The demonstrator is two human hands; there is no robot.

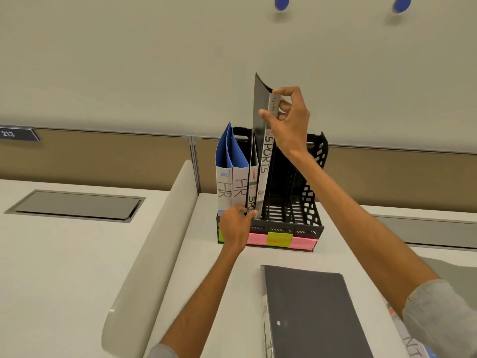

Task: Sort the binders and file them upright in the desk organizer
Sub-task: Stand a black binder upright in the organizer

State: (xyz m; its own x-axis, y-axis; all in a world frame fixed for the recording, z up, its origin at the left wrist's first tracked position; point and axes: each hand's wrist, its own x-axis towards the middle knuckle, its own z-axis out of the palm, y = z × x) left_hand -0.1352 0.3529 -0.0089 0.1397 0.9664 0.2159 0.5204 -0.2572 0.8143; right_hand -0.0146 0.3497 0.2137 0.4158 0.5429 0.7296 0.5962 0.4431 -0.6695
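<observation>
The right hand (286, 120) pinched the SPORTS binder (265, 156), the left hand (236, 226) hid the organizer (289, 228) labels, its fingers' grip unclear.

Single head view, looking forward and slightly down over the desk (206, 267); framing the desk organizer (291, 218) at arm's reach, partition wall (154, 60) filling the upper frame.

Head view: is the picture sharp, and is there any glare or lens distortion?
Head view: light is soft and even, with no harsh glare; SPORTS on the binder in the right hand reads clearly; the sticky notes on the organizer look washed out; the wide lens bends the partition's edges.
</observation>
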